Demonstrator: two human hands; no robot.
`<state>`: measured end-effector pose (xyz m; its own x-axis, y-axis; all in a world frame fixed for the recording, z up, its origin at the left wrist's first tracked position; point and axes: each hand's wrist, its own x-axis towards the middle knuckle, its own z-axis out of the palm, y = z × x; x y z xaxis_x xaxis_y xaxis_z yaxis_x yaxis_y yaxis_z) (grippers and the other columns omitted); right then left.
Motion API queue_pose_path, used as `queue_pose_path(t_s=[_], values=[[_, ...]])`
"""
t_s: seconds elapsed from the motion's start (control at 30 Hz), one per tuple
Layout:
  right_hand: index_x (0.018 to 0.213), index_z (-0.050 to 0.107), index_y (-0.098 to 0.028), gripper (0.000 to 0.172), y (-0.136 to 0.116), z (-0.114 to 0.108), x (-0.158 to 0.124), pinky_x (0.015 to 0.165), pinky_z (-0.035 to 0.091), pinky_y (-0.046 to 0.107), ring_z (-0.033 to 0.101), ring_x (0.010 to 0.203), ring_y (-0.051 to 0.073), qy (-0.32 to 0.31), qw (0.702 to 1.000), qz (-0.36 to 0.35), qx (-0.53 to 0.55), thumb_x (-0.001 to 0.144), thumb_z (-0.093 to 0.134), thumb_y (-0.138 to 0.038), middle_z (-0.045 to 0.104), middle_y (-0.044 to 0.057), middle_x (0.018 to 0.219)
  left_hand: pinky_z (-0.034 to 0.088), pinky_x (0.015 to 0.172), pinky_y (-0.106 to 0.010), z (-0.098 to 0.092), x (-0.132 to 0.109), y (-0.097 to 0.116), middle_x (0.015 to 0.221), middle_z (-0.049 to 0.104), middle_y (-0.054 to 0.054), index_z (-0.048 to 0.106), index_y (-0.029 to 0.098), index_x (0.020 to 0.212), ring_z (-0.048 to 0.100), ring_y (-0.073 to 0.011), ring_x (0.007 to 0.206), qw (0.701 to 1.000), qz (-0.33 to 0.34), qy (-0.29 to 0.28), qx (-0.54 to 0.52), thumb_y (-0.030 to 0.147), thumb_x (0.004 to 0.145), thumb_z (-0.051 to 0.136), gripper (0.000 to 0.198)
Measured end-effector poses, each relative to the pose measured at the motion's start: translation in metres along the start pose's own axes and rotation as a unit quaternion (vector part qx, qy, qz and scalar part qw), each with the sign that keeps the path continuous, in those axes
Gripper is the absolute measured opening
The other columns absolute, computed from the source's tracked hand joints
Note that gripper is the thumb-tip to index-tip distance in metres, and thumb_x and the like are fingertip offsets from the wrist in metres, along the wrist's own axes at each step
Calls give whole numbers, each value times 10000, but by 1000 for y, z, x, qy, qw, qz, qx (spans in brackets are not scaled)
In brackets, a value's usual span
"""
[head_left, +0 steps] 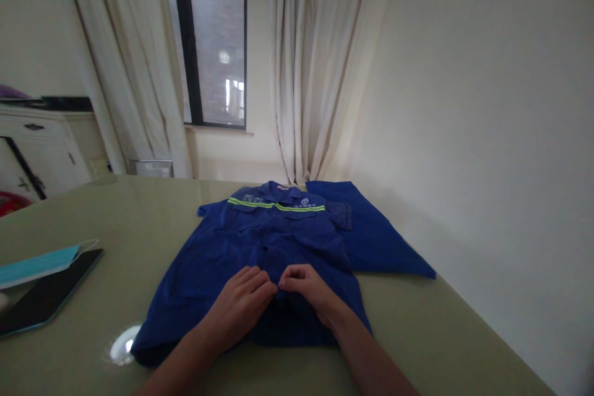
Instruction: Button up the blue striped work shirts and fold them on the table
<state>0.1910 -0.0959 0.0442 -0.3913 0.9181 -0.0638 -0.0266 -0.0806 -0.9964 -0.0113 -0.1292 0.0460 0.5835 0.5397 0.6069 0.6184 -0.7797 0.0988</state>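
Note:
A blue short-sleeved work shirt (223,253) lies front up on the table, its collar pointing away from me. A yellow-green reflective stripe runs across its chest, with pale lettering above. Near the lower part of the front opening, my left hand (245,297) is closed on the shirt fabric, thumb against bent fingers. Just to its right my right hand (309,288) pinches the fabric at the same opening, fingertips almost meeting the left ones. Any button between the fingertips is too small to make out.
Another blue cloth piece (375,229) lies partly under the shirt's right side, by the wall. On the table (139,216) at left, a light-blue face mask (41,265) rests on a dark flat object (51,294). Curtains (306,62) hang beyond the far edge.

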Motion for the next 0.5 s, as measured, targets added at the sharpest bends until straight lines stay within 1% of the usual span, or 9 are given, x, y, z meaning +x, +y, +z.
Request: queue_pose_path(t_s=[0.1,0.17,0.3,0.5], values=[[681,736,-189,173,-1,2,-2,753,426,287,573,713,155,6,1000,-11,-4,672,807,-347,668,-9,689,476,792,-317,1,-1,-2,939,692,-35,652,233,1033,603,-180,861,998,-24,-5,-53,193,1004,526,135],[673,730,-191,157,0,4,-2,743,424,284,565,704,152,7,1000,-13,-8,682,790,-336,659,-14,678,480,823,-324,3,-3,-5,994,700,-37,655,238,1048,610,-186,902,996,-33,-4,-77,195,985,568,115],[670,731,-191,129,2,7,-1,757,430,282,571,715,152,16,1000,-11,-12,688,771,-312,667,-10,686,462,830,-330,6,-5,-6,893,665,-17,663,240,979,584,-184,854,997,-50,-2,-64,142,981,546,152],[651,729,-190,155,6,9,5,797,440,297,583,719,159,24,999,-10,22,662,776,-337,675,4,684,406,734,-304,5,-2,-4,785,597,-12,651,222,878,508,-173,749,1000,-17,16,-16,149,1011,493,219]])
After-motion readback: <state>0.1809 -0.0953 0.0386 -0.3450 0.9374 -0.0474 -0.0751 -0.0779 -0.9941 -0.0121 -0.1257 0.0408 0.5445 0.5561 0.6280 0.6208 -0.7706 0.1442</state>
